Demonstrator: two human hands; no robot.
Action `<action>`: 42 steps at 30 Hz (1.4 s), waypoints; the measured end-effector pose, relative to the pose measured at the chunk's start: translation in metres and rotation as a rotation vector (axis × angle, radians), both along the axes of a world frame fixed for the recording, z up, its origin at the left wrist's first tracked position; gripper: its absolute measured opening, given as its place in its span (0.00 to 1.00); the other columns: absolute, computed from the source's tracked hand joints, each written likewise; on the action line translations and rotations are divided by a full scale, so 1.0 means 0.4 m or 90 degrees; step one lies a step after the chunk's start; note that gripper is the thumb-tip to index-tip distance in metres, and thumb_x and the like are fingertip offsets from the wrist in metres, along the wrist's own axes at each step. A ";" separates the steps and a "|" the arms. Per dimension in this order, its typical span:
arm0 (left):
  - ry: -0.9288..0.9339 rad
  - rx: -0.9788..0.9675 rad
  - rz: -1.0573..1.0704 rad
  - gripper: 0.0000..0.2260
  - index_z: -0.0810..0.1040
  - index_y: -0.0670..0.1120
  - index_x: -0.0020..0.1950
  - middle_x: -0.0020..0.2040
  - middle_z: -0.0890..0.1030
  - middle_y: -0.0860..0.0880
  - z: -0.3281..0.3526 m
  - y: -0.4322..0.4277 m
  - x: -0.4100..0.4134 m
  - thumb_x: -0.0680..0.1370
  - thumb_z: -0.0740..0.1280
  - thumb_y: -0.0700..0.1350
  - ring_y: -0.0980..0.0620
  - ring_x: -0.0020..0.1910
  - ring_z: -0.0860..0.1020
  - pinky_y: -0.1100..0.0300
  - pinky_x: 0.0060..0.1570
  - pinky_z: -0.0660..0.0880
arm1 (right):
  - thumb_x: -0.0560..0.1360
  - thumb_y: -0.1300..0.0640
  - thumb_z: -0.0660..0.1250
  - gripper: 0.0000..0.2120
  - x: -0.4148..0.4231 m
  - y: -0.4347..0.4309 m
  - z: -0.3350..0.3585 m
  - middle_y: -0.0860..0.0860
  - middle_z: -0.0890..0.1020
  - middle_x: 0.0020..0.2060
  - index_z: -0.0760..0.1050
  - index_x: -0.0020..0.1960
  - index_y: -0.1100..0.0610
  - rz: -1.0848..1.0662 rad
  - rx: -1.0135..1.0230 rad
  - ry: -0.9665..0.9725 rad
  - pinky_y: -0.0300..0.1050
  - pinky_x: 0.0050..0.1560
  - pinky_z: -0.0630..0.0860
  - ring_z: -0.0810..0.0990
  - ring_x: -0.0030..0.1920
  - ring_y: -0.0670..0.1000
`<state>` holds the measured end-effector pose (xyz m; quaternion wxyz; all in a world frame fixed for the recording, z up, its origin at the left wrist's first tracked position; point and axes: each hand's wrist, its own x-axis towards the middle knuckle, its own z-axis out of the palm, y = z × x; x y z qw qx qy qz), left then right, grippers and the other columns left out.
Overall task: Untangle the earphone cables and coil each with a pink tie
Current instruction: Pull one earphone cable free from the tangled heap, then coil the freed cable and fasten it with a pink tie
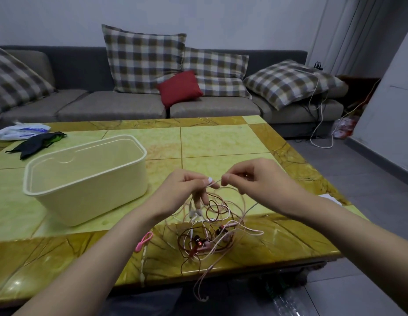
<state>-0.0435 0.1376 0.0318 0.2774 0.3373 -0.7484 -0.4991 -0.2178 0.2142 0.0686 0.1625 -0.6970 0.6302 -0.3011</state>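
Note:
A tangle of earphone cables (212, 233), pale pink and dark red, lies on the table's near edge, with one pink strand hanging over the front. My left hand (187, 190) and my right hand (246, 179) are raised above the tangle. Each pinches the same pale cable, a few centimetres apart, and loops hang from my hands down to the pile. A white earbud (195, 213) dangles below my left hand. One pink tie (143, 241) lies flat on the table, left of the tangle.
A cream plastic bin (88, 179) stands open on the table (221, 142) to the left of my hands. A black cloth (38, 143) and a white bag (20, 131) lie at the far left. A grey sofa with cushions runs behind.

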 end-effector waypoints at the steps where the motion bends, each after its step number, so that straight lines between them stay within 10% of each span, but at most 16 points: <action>1: -0.004 0.018 -0.018 0.12 0.83 0.42 0.49 0.28 0.79 0.47 0.002 0.005 -0.001 0.80 0.60 0.41 0.54 0.28 0.74 0.63 0.35 0.72 | 0.75 0.46 0.65 0.08 -0.007 -0.004 0.005 0.39 0.77 0.27 0.80 0.40 0.44 -0.005 -0.006 0.019 0.35 0.33 0.67 0.73 0.31 0.39; 7: 0.225 0.353 -0.150 0.14 0.84 0.40 0.48 0.24 0.65 0.52 0.014 0.014 0.013 0.76 0.59 0.42 0.56 0.23 0.63 0.39 0.59 0.73 | 0.74 0.44 0.66 0.11 -0.048 -0.019 0.009 0.44 0.75 0.26 0.81 0.38 0.48 -0.052 -0.053 0.009 0.41 0.32 0.66 0.70 0.29 0.42; 13: 0.535 0.543 -0.179 0.14 0.83 0.41 0.48 0.25 0.66 0.54 0.043 0.030 0.009 0.77 0.58 0.43 0.59 0.22 0.63 0.34 0.59 0.70 | 0.77 0.45 0.61 0.15 -0.038 -0.017 -0.045 0.47 0.72 0.26 0.82 0.39 0.48 -0.070 0.019 -0.044 0.37 0.29 0.62 0.66 0.25 0.43; 20: 0.633 0.530 -0.024 0.13 0.81 0.42 0.52 0.28 0.71 0.56 0.062 0.039 0.001 0.74 0.61 0.44 0.60 0.23 0.66 0.33 0.51 0.74 | 0.79 0.47 0.59 0.15 0.029 0.003 -0.101 0.43 0.71 0.20 0.81 0.42 0.50 -0.021 0.079 -0.022 0.37 0.27 0.59 0.65 0.23 0.43; 24: 0.512 0.400 0.032 0.13 0.79 0.43 0.55 0.33 0.81 0.52 0.050 0.030 0.003 0.76 0.60 0.45 0.57 0.38 0.81 0.33 0.56 0.70 | 0.81 0.49 0.56 0.13 0.057 0.023 -0.115 0.44 0.74 0.29 0.79 0.49 0.49 0.030 0.059 0.133 0.37 0.30 0.62 0.69 0.29 0.41; 31: 0.080 0.073 0.053 0.14 0.85 0.45 0.45 0.55 0.82 0.58 0.015 0.027 0.022 0.80 0.61 0.46 0.59 0.57 0.77 0.54 0.50 0.73 | 0.81 0.49 0.55 0.12 0.069 0.047 -0.093 0.45 0.79 0.48 0.77 0.55 0.49 0.072 -0.002 0.227 0.43 0.41 0.67 0.76 0.48 0.48; 36: -0.022 0.053 0.013 0.12 0.84 0.42 0.49 0.49 0.84 0.53 0.008 0.047 0.006 0.80 0.61 0.44 0.65 0.47 0.80 0.79 0.40 0.70 | 0.80 0.49 0.57 0.11 0.053 0.040 -0.067 0.44 0.76 0.43 0.78 0.53 0.48 0.033 -0.061 0.214 0.42 0.40 0.67 0.74 0.42 0.47; 42: -0.072 0.112 -0.061 0.17 0.82 0.51 0.36 0.27 0.73 0.52 0.001 0.068 -0.004 0.81 0.59 0.44 0.56 0.28 0.67 0.64 0.35 0.66 | 0.77 0.47 0.63 0.09 0.018 0.023 -0.061 0.41 0.75 0.40 0.79 0.48 0.49 -0.043 -0.105 0.193 0.40 0.41 0.67 0.70 0.42 0.42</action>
